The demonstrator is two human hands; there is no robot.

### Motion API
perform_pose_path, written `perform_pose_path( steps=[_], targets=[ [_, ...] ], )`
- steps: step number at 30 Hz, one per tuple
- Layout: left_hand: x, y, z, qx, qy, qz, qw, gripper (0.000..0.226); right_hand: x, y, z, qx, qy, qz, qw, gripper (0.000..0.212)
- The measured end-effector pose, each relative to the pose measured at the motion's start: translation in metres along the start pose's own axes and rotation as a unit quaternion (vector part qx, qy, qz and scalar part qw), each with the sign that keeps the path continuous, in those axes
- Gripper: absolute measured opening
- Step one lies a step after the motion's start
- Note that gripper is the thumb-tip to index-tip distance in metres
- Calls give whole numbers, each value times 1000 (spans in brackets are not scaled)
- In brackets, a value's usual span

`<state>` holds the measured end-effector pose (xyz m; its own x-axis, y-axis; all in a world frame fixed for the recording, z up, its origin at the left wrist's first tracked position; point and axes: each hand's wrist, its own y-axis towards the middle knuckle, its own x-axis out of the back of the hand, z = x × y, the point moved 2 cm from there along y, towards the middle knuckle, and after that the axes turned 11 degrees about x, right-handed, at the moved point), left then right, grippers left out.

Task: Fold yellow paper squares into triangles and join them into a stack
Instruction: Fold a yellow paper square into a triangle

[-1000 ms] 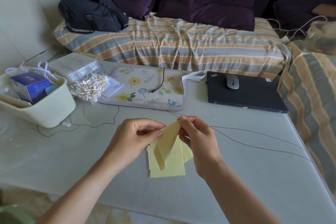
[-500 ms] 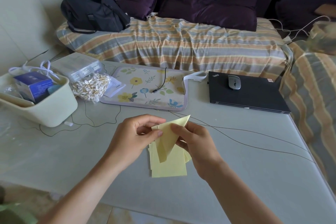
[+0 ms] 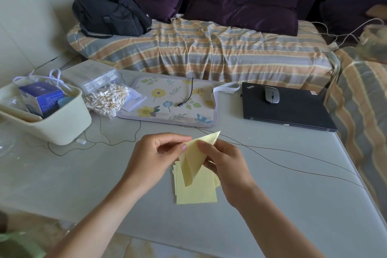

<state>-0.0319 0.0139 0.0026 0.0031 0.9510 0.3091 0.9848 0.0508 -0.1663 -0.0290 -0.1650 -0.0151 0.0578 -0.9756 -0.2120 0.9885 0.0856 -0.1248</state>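
Midway Through a Fold, Paper Held Above the Pile

Now both hands pinch one yellow paper square [image 3: 193, 159] in the air, just above the loose pile of yellow squares [image 3: 196, 192] lying near the desk's [image 3: 83, 174] near edge. Left hand [image 3: 155, 157] grips its upper left edge between thumb and forefinger; right hand [image 3: 225, 165] holds the right side, fingers [image 3: 206, 145] closed on it. Thin, light and floppy, the sheet likely creases at a touch, so corners look like the best hold. Beyond lie a floral mat [image 3: 167, 104], a closed laptop [image 3: 289, 109] and a striped sofa [image 3: 209, 52].

Both hands raised together, left hand [image 3: 155, 156] and right hand [image 3: 225, 165] pinching.
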Motion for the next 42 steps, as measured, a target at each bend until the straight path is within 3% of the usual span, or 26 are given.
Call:
perform_pose_path(
  steps=[20, 24, 27, 35, 37, 42],
  targets=[
    [1, -4, -4, 69, -70, 20, 995, 13, -6, -2, -3, -1, -16, -12, 1000, 21],
    [3, -3, -3, 81, -64, 26, 994, 13, -3, 3, -3, 4, 18, -62, 998, 27],
    [3, -2, 0, 88, -56, 32, 994, 12, 3, 8, -1, 15, 41, -105, 994, 15],
    [4, -1, -1, 99, -72, 14, 992, 12, 6, 9, 0, 41, 33, -124, 991, 16],
    [3, -2, -1, 99, -72, 3, 992, 11, 7, 10, -2, 40, 42, -116, 992, 19],
    [5, -2, -3, 98, -90, -26, 991, 12, -2, 7, -8, -13, 43, -14, 999, 30]
  ],
)
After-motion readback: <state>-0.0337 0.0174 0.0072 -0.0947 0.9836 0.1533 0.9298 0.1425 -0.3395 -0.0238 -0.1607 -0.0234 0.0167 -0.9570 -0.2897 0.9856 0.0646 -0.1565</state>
